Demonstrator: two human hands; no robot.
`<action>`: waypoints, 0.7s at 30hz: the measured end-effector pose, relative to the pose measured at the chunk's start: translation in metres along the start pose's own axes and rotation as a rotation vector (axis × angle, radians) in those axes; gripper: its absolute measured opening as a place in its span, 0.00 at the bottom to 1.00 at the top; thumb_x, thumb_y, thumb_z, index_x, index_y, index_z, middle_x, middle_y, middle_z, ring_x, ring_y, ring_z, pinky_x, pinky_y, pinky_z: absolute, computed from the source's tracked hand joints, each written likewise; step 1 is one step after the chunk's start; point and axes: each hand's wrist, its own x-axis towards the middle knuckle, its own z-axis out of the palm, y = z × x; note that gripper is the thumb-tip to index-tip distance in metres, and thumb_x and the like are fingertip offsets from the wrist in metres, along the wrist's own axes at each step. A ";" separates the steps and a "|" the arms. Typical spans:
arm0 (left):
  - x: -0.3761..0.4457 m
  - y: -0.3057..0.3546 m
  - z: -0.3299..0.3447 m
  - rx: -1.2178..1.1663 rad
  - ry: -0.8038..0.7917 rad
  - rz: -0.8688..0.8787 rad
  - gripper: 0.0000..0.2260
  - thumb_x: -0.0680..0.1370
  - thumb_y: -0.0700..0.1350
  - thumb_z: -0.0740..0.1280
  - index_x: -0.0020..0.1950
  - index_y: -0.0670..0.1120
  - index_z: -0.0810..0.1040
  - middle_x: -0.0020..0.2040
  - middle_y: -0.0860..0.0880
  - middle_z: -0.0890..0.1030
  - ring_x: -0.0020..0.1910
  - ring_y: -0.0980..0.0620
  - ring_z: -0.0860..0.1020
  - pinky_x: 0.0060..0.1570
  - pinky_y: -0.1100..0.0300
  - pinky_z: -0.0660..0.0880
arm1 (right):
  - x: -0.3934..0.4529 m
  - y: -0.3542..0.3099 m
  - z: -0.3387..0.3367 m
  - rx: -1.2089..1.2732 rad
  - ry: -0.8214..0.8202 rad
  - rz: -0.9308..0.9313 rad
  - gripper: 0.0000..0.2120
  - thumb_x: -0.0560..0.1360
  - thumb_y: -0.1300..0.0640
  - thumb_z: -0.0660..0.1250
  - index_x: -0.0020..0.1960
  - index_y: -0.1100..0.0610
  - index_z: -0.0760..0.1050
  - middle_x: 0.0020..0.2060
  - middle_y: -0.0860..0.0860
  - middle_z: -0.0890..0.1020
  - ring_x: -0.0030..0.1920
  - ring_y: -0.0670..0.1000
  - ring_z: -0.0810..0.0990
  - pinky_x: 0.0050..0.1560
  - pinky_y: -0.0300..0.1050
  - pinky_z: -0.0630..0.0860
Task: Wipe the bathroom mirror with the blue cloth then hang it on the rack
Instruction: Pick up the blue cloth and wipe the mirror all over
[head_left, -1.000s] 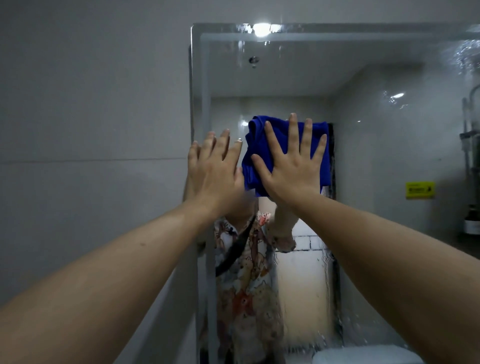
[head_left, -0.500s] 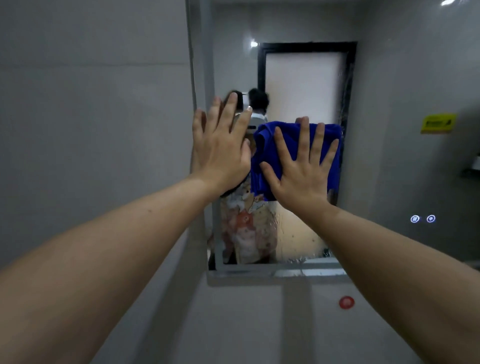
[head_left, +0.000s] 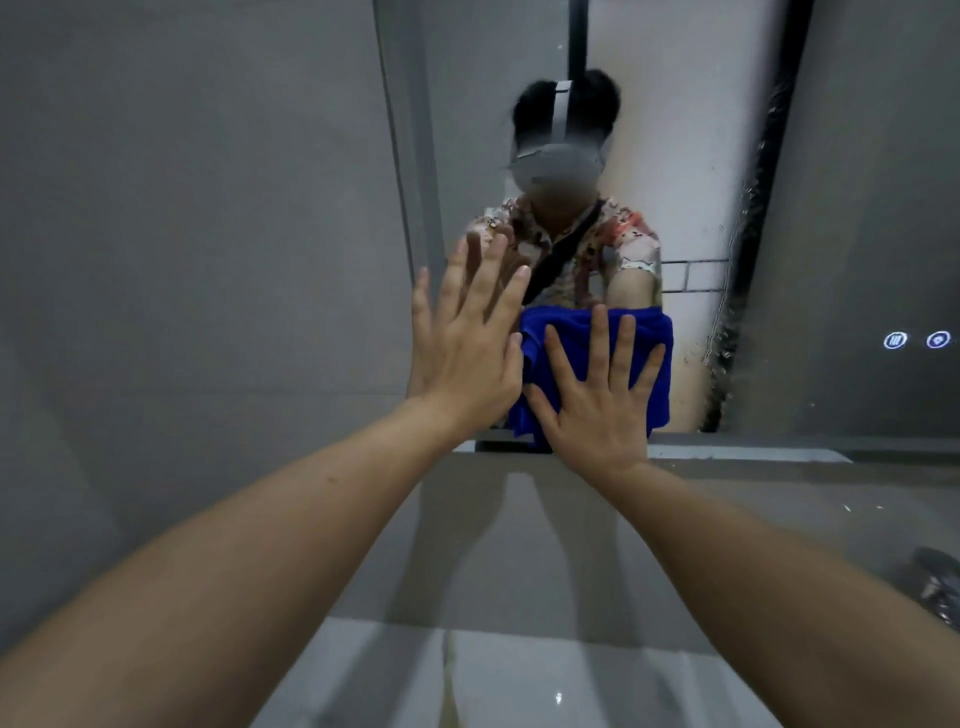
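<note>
So my right hand (head_left: 597, 395) is flat on the blue cloth (head_left: 576, 338), fingers straight and spread, pressing it against the mirror (head_left: 727, 182) down near the bottom edge — the cloth hangs a bit past that edge. My left hand (head_left: 465, 353) is just beside it, open too, palm toward the glass at the mirror's left edge, holding nothing. Two little lit icons (head_left: 917, 340) glow on the glass off to the right.
</note>
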 end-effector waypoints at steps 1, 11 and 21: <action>-0.007 0.002 0.003 -0.002 -0.009 -0.012 0.31 0.78 0.50 0.63 0.81 0.50 0.62 0.84 0.46 0.52 0.82 0.41 0.48 0.77 0.34 0.49 | -0.009 -0.001 0.004 -0.003 -0.011 -0.011 0.37 0.82 0.31 0.54 0.85 0.44 0.47 0.84 0.58 0.39 0.82 0.63 0.32 0.76 0.72 0.31; -0.064 0.017 0.039 -0.066 -0.061 0.019 0.31 0.80 0.47 0.63 0.82 0.48 0.58 0.84 0.45 0.51 0.82 0.40 0.47 0.79 0.39 0.47 | -0.042 0.017 0.017 -0.048 0.007 -0.192 0.34 0.84 0.33 0.53 0.85 0.45 0.51 0.84 0.58 0.48 0.83 0.60 0.35 0.78 0.70 0.36; -0.084 0.022 0.068 -0.128 0.036 0.205 0.31 0.79 0.46 0.66 0.81 0.46 0.61 0.82 0.43 0.56 0.81 0.37 0.52 0.78 0.37 0.53 | -0.055 0.048 0.014 -0.122 0.012 -0.353 0.35 0.83 0.32 0.56 0.85 0.46 0.53 0.84 0.56 0.50 0.84 0.59 0.41 0.80 0.68 0.39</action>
